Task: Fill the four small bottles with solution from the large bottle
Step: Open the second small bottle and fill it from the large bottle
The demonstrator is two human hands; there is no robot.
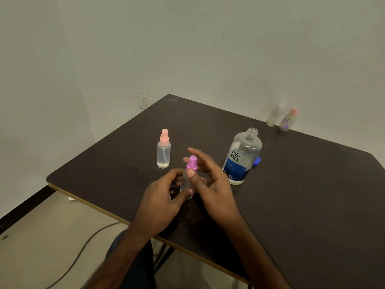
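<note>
In the head view the left hand [164, 199] grips the clear body of an upright small bottle [186, 184] over the counter [291, 184]. The right hand [216, 188] pinches its purple spray cap [192, 162] between thumb and lightly bent fingers, and both hands hide much of the bottle. Beyond the left hand stands a pink-capped small bottle [164, 151]; just beyond the right stands the uncapped large bottle [242, 157], a blue cap [257, 160] behind it, and well past it a white-capped bottle [274, 114] and a flowered bottle [288, 120].
</note>
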